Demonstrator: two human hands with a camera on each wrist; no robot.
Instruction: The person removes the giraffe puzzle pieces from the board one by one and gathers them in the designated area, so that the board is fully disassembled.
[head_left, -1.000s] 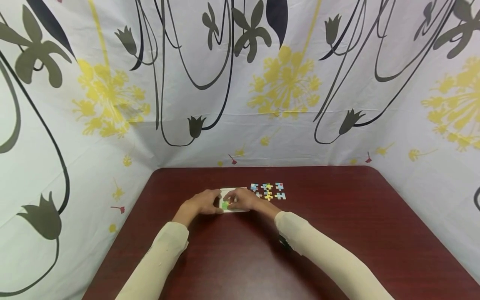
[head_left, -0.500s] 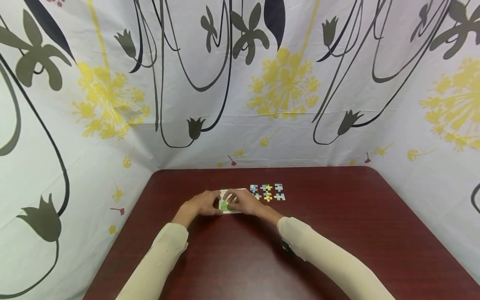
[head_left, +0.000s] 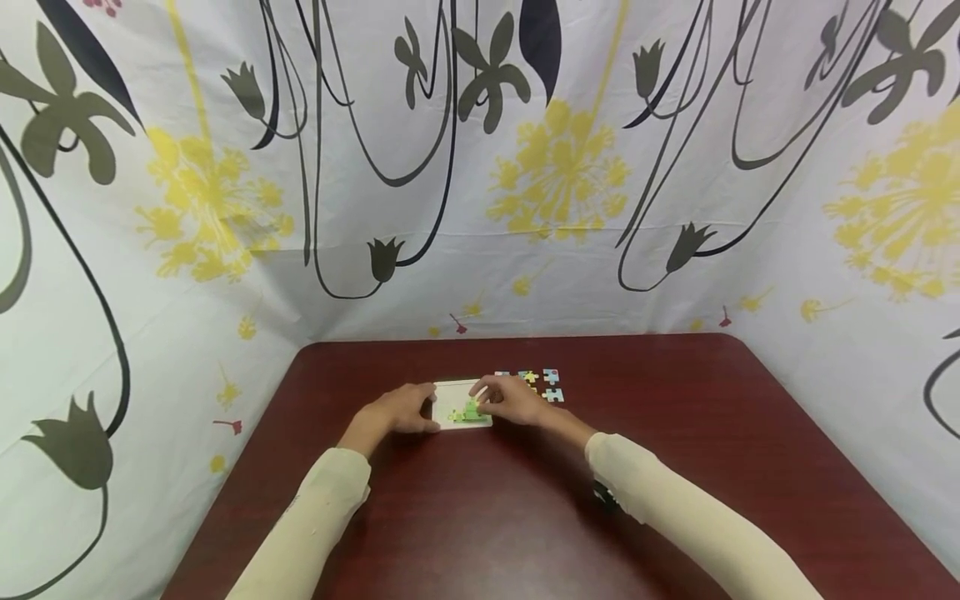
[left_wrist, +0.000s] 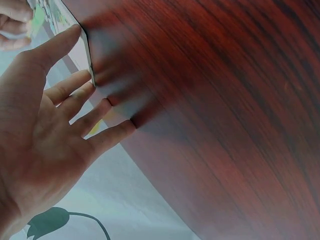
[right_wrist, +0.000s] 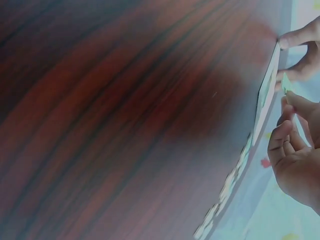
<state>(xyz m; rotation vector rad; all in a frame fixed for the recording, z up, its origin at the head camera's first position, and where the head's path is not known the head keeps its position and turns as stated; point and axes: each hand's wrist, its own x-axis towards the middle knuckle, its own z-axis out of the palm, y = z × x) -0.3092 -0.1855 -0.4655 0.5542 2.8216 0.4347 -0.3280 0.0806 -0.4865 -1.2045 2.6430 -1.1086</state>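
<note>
A small white puzzle tray (head_left: 452,396) lies toward the far side of the table. My left hand (head_left: 401,408) is at its left side. In the left wrist view the thumb and extended fingertips touch the tray's edge. My right hand (head_left: 517,400) is over the tray's right part and pinches a green jigsaw puzzle piece (right_wrist: 286,82) between thumb and fingertips. The piece is held up on its edge in the right wrist view. Another yellow-green puzzle piece (head_left: 455,416) lies along the tray's near side.
Several loose puzzle pieces (head_left: 551,377), blue and yellow, lie in rows right of the tray, some hidden behind the right hand. The dark red wooden table (head_left: 465,517) meets a flower-printed cloth (head_left: 465,192) at the back and sides.
My right hand has moved right across the tray with the green puzzle piece, uncovering more of the tray's middle. My left hand keeps its place at the left edge. The view has shifted slightly.
</note>
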